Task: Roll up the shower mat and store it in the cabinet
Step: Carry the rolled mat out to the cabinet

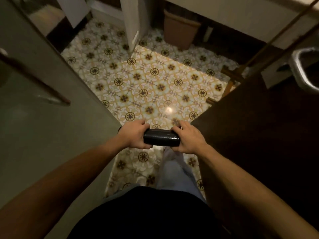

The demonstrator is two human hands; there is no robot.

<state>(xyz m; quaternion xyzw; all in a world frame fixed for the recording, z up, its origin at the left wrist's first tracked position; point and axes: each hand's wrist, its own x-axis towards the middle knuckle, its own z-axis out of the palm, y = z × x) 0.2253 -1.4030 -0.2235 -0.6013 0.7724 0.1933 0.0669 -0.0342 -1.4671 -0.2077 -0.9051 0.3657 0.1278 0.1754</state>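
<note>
Two bare hands hold one black, textured, tightly rolled shower mat [161, 137] level above the patterned yellow-and-brown tile floor [155, 80]. Far left: pale grey-green glass panel [43, 100]. Left hand [133, 136] wrapped around the roll's left end, fingers curled over its top. Right hand [187, 139] clasped round the right end. Far right: dark brown wooden cabinet side [259, 135], close beside the right hand. Brown waste bin [179, 30] at the floor's far edge.

Patterned floor tiles [146, 80], brown waste bin [179, 31] by far wall, metal sink [303, 71] right, glass door [43, 83] left.
</note>
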